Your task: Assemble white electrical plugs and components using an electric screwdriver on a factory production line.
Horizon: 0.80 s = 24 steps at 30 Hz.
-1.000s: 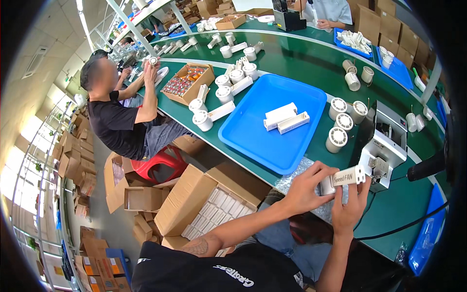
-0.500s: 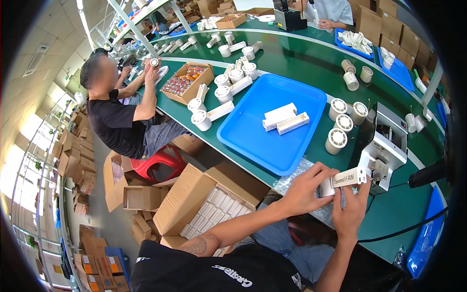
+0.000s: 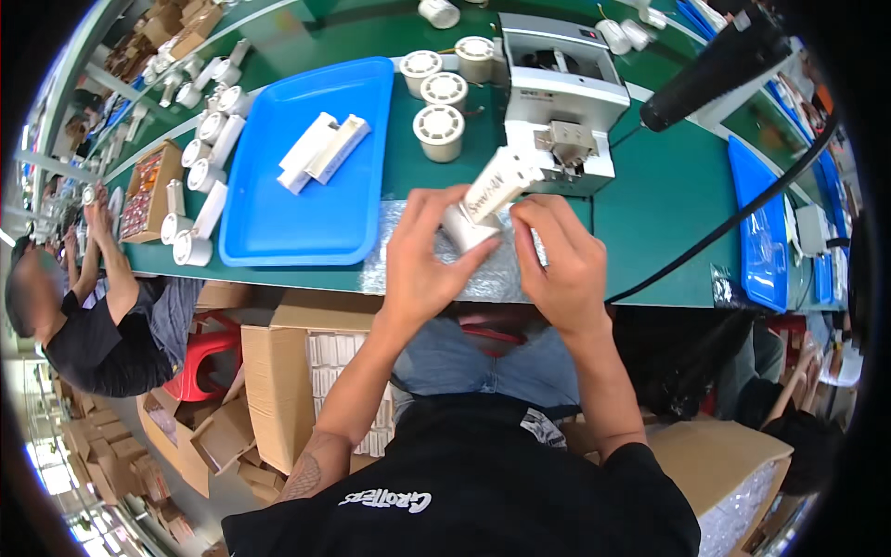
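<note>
My left hand (image 3: 416, 265) grips a white handheld fan (image 3: 497, 186), its fingers and thumb around the round body, with the long printed handle tilted up to the right. Close by on the right, my right hand (image 3: 571, 269) has its thumb and fingertips pinched together; whatever lies between them is too small to make out. Both hands hover over a sheet of clear bubble wrap (image 3: 376, 265) at the table's front edge. Beyond them stands a white and black bench machine (image 3: 561, 102) with a metal block on its front.
Left of my hands lies a blue tray (image 3: 251, 237) with white handle pieces (image 3: 311, 153) in it. Several round fan bodies (image 3: 438, 130) stand beside the machine. A black cable (image 3: 715, 232) and a dark cylindrical tool (image 3: 705, 74) cross on the right. Open cartons (image 3: 274, 395) sit below.
My view has turned to the right. The fan has tilted from nearly level to steeply upward. My right hand has come off the handle and pinched beside the fan body.
</note>
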### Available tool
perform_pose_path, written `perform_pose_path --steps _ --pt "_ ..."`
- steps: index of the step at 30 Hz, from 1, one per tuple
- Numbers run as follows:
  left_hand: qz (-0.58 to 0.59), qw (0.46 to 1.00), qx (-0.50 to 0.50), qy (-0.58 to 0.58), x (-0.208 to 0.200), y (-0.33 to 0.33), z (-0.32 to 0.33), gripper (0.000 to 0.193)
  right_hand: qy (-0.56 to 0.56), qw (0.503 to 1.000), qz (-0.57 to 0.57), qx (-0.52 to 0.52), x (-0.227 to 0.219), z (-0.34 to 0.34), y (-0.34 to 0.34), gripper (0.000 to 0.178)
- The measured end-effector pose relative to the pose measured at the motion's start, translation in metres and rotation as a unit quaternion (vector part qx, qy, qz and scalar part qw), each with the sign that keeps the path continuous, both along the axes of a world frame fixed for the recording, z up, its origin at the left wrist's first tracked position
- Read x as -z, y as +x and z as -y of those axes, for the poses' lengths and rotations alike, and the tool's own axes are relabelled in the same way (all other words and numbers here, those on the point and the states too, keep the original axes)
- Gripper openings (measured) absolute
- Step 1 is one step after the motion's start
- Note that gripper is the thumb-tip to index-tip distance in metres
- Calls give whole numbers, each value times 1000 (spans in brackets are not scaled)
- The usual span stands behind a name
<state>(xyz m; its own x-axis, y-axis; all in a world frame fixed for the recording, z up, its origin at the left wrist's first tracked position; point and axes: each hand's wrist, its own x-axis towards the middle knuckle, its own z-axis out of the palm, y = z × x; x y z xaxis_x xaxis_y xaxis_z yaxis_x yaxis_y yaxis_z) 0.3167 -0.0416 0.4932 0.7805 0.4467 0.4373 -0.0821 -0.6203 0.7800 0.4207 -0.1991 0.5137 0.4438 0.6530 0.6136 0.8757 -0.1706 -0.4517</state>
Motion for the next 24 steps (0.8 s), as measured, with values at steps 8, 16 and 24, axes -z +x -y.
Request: perform_pose_path --steps 8,16,24 --pt "-2 1000 -8 3 3 -1 10 59 140 964 -204 100 2 -13 -6 36" --pt "6 1000 -14 0 8 0 12 58 90 964 -237 82 9 -18 -12 17" --pt "16 999 12 -33 5 -3 9 55 -30 999 -10 -31 6 30 -15 11"
